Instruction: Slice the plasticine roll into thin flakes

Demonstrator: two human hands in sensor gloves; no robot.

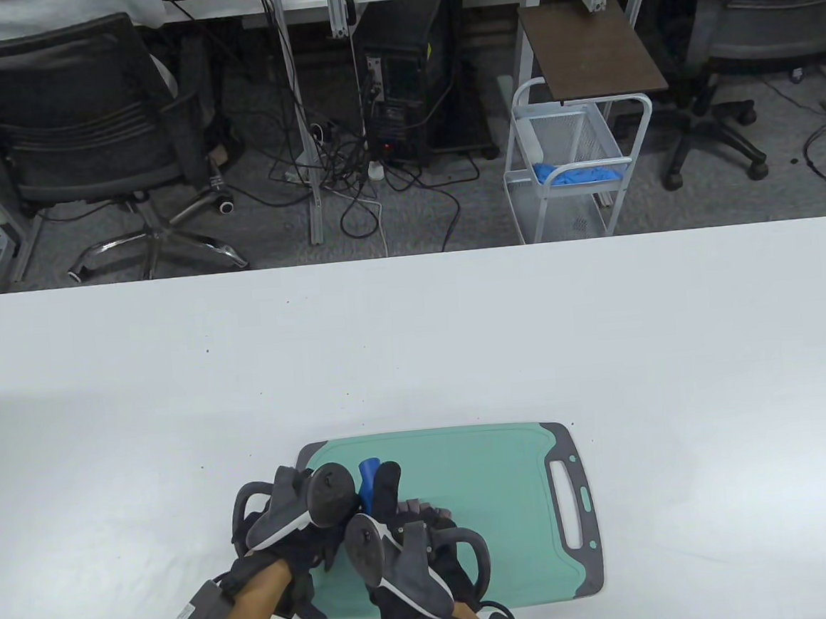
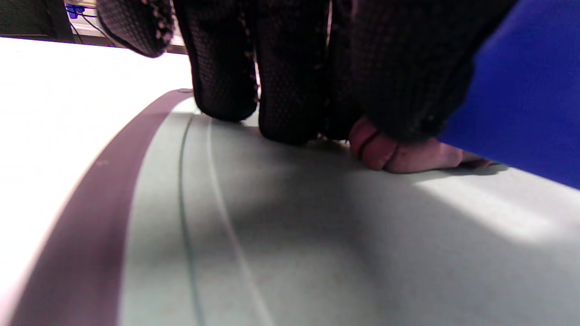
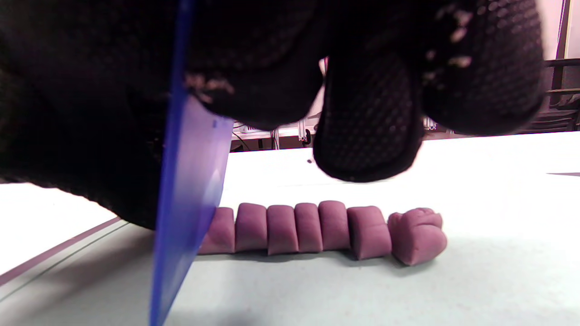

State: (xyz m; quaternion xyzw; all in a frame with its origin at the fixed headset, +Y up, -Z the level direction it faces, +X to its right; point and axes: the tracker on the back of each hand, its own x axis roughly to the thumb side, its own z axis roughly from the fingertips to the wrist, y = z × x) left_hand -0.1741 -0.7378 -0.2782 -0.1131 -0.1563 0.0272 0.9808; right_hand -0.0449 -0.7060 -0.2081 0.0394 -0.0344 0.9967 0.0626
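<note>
Fingertips [image 2: 281, 122] of the left hand [image 1: 296, 508] press down side by side on the green cutting board [image 1: 511, 473], bunched around the uncut end of the purple plasticine roll [image 3: 326, 231], which lies flat on the board's left part. In the right wrist view the roll shows a row of cut pieces still touching each other, with a lumpy end piece at the far right. The right hand [image 1: 409, 538] grips a blue plastic blade [image 3: 188, 203], its fingers curled tight around the top; the blade stands upright, edge down at the roll's left end, just beside the left fingers. Both hands sit close together near the board's near-left corner. The board rests on a white table [image 1: 176, 385], its handle slot to the right.
</note>
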